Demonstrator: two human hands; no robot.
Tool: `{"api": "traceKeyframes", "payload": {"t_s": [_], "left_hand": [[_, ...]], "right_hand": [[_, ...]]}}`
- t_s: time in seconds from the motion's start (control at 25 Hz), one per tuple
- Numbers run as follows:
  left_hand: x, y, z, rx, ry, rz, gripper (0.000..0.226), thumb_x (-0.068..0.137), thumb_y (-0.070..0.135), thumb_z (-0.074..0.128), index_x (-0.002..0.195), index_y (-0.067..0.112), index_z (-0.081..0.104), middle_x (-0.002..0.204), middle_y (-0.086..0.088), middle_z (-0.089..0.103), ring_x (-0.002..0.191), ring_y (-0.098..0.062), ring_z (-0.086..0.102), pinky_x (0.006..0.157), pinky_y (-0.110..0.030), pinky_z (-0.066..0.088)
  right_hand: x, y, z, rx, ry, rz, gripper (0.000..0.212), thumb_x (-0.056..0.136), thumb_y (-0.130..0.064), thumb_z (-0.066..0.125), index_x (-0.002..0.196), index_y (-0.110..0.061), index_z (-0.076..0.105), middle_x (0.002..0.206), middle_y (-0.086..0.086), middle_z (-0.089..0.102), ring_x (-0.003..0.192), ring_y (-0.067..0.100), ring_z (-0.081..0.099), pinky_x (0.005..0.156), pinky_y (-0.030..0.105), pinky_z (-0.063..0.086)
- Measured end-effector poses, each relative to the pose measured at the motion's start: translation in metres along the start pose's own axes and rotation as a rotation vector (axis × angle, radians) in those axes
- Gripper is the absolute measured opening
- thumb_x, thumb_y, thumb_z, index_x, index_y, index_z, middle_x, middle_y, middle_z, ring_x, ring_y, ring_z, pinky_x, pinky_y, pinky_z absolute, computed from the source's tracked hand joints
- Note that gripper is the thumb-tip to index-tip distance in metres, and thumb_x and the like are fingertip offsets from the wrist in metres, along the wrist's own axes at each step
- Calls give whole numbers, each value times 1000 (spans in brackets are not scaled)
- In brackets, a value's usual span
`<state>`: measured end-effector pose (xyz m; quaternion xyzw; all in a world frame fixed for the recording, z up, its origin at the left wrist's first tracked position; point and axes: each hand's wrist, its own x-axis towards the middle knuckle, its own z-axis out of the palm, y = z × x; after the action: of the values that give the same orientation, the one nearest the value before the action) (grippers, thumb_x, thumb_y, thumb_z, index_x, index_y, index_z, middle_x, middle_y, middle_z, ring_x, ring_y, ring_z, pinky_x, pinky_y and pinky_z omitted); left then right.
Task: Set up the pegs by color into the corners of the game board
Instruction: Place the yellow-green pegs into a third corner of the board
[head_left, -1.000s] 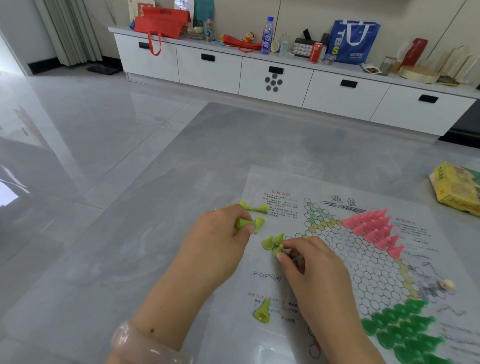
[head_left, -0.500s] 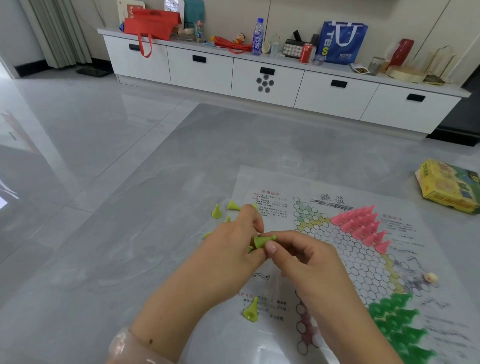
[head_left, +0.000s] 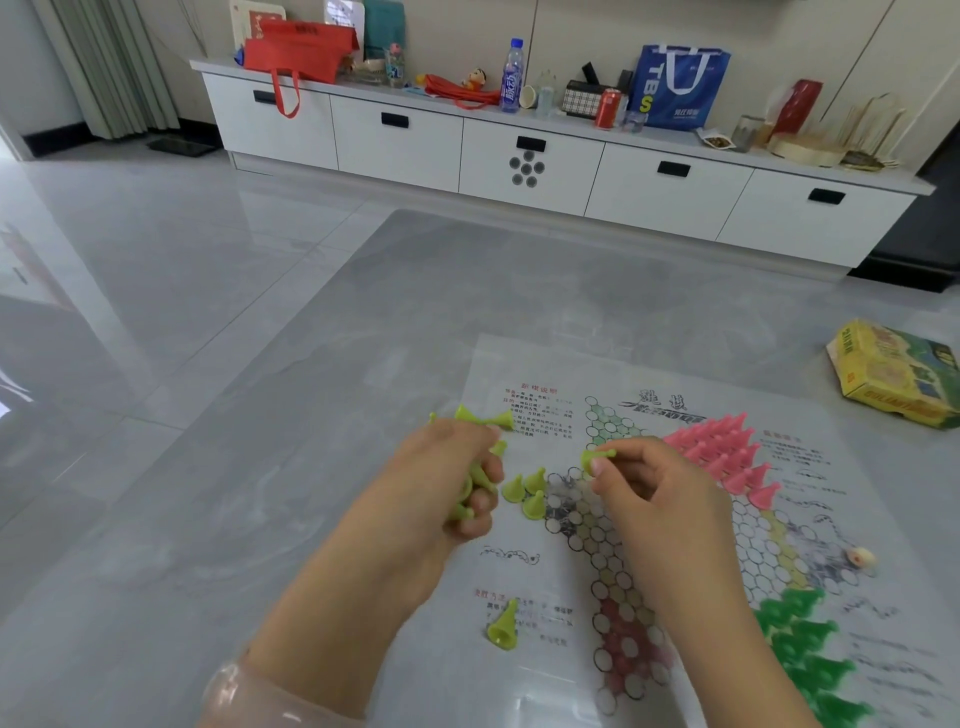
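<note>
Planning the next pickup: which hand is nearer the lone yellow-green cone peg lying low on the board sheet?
Left. The left hand is just above-left of the lone peg; the right hand is farther up-right.

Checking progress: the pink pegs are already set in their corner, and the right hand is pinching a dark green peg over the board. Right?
Not quite. The head view shows the right hand pinching a yellow-green peg, not dark green. The pink pegs are indeed set in their corner of the board.

Glossy plastic pegs (head_left: 525, 492) on a shiny printed game board (head_left: 675, 519).

Pink pegs (head_left: 719, 452) and green pegs (head_left: 802, 639) fill two game board (head_left: 649, 545) corners.
</note>
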<state>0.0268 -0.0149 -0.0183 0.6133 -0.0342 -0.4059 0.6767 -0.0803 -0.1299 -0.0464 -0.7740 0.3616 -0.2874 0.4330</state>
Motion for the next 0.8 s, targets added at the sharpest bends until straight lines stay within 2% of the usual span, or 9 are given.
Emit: {"api": "traceKeyframes", "payload": {"t_s": [0.08,0.2,0.28,0.4,0.68,0.8], "left_hand": [[2,5,-8,-310,11,-81,13,85,6,48,72,8,46,60,-7,48,43,-14,37,34,-16,31],[4,7,-16,-509,5,-117,8,84,0,43,83,1,51,76,-15,52,53,-20,46,39,-19,46],[4,7,-17,-518,21,-118,15,84,-5,39,85,-1,53,80,-17,53,57,-21,49,43,-19,50],[3,7,-16,-480,19,-122,18,85,-7,40,82,-2,57,77,-15,58,52,-19,54,43,-18,50],[7,8,-17,-395,121,-40,19,86,-3,44,77,4,59,64,-7,57,39,-10,50,38,-13,42],[5,8,-17,-387,111,-41,20,88,1,42,77,4,58,64,-7,56,42,-12,50,39,-15,43]], "right_hand": [[4,5,3,-104,24,-3,9,83,-18,62,81,-26,63,75,-16,64,71,-4,61,58,3,41],[8,11,12,-232,22,-39,6,84,-17,61,89,-20,62,76,-11,61,74,5,59,63,10,38],[8,12,18,-294,17,-70,4,84,-17,61,88,-19,62,77,-9,61,74,9,58,67,18,42],[8,14,24,-349,12,-133,4,83,-15,62,86,-16,64,80,-5,62,77,14,58,71,26,45],[10,20,29,-431,-8,-164,4,80,-14,65,83,-16,67,85,-6,55,86,18,53,70,23,34],[10,21,30,-428,-4,-170,5,79,-14,65,83,-16,67,86,-6,56,87,18,53,70,24,35]]}}
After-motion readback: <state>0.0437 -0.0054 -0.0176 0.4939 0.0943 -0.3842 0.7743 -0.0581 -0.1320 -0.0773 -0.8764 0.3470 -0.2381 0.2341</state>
